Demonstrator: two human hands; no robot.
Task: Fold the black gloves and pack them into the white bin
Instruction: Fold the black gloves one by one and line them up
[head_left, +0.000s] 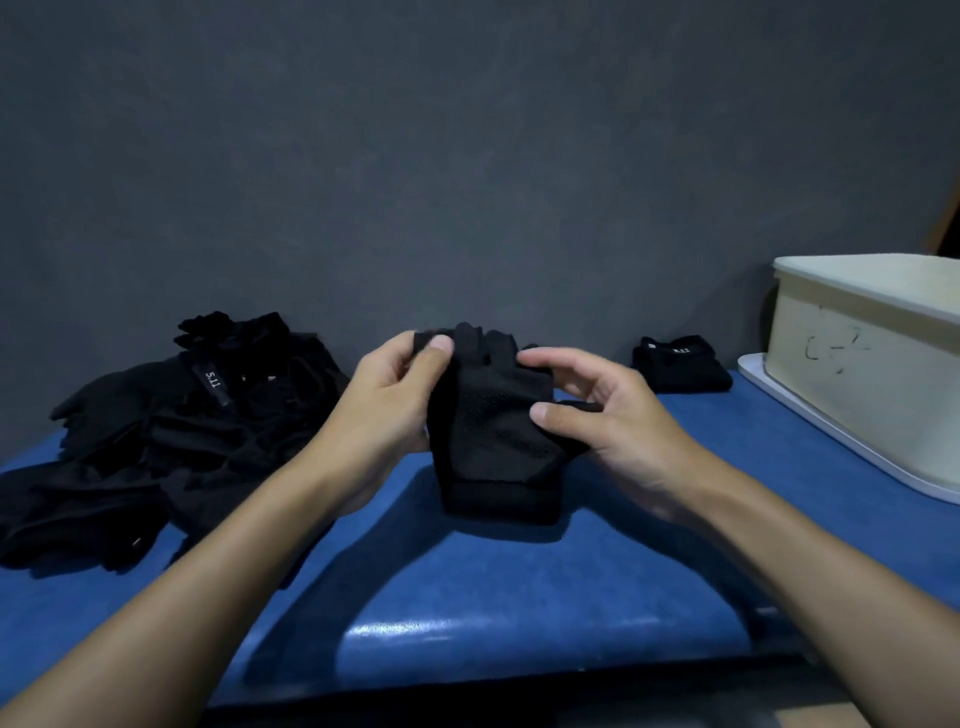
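Observation:
A black glove (493, 441) is held upright above the middle of the blue table, fingers pointing up and cuff hanging down. My left hand (395, 400) grips its upper left edge, thumb pressed on the finger part. My right hand (602, 415) pinches its right side, thumb on the palm fabric. A loose pile of black gloves (171, 426) lies on the table's left. One folded black glove (680, 364) rests at the back right. The white bin (872, 374) stands at the right edge; its inside is hidden.
The blue table (493, 587) ends in a dark front edge close to me. A grey wall (467, 156) rises right behind it. The bin sits on a white lid or tray (810, 415) that sticks out toward the table's middle.

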